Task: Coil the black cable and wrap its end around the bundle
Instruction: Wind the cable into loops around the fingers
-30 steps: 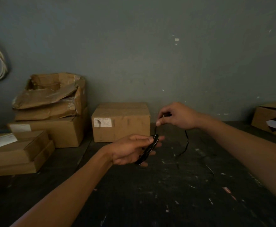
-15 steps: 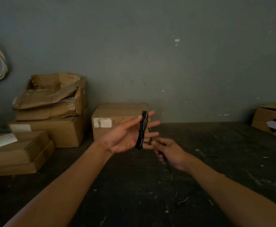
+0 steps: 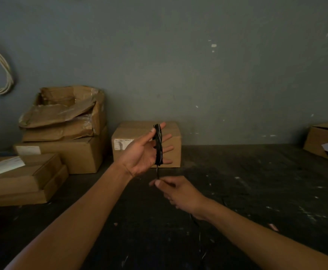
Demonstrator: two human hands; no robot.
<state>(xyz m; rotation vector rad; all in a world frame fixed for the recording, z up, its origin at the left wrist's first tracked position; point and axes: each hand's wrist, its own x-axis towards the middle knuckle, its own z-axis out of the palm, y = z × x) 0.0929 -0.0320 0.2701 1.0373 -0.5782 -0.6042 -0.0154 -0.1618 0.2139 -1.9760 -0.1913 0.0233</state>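
The torn brown cardboard box (image 3: 62,110) at the far left stands open on top of a closed brown carton (image 3: 65,154). Its crumpled flaps fall inward, so what is inside cannot be seen. In front of these, at the left edge, two flat cardboard boxes with a white label (image 3: 21,176) lie stacked and closed. A closed square cardboard box with a white sticker (image 3: 135,145) stands in the middle against the grey wall (image 3: 198,75). At the far right, an open cardboard box (image 3: 324,141) is cut off by the frame; something white shows in its dark opening, but it is not clear what.

The left hand (image 3: 142,152) is raised with the palm up and the fingers spread, not closed. The thin black cable coiled into a narrow bundle (image 3: 158,145) sits upright around these fingers, in front of the middle box. From the lower end of the bundle a single strand runs straight down to the right hand (image 3: 180,193), which pinches it between thumb and finger, just below the left hand. Below the right wrist the loose cable is very hard to follow against the dark, scratched tabletop (image 3: 256,191); only a faint thin line shows near the bottom. Pale cords (image 3: 5,75) hang on the wall at the far left, partly cut off.
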